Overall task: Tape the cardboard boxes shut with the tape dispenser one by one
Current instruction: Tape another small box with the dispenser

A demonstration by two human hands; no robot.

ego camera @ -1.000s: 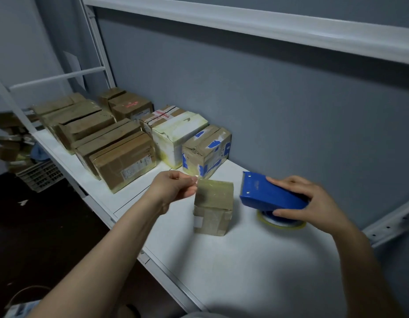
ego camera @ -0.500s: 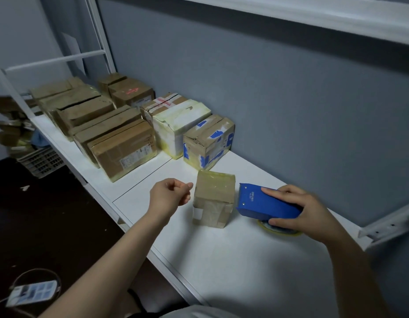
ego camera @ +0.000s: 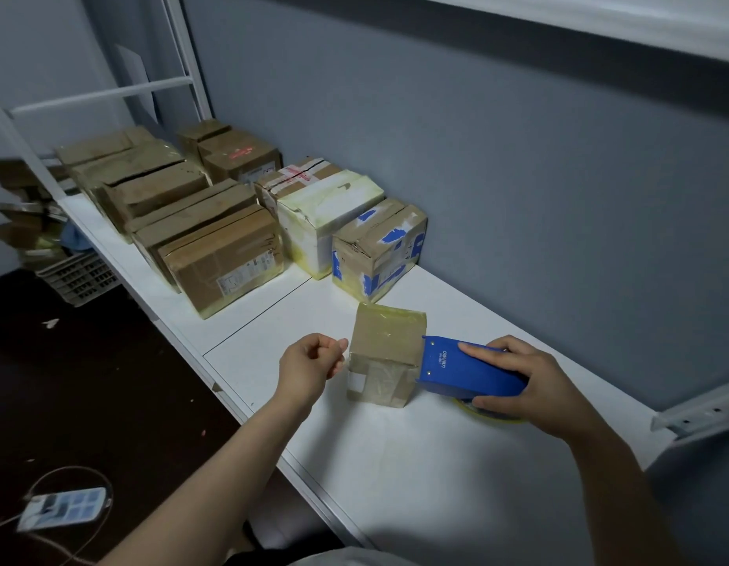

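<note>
Brown small cardboard box (ego camera: 385,353) mid white shelf (ego camera: 395,463), tape-glossed, likely light and slick, best braced by its sides; right hand (ego camera: 522,381) grips blue plastic tape dispenser (ego camera: 465,371) at box's 3 o'clock; left hand (ego camera: 309,365) curled at 9 o'clock, pinch unclear.

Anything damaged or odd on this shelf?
Yes. The white box in the back row has a torn, dented top, and the blue-patched box beside it is crumpled. The small box at the tape dispenser looks intact.

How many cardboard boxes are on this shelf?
About 11: small box beside the tape dispenser; five along the wall from the blue-taped box; five leftward from the labelled box. More may be hidden.
</note>
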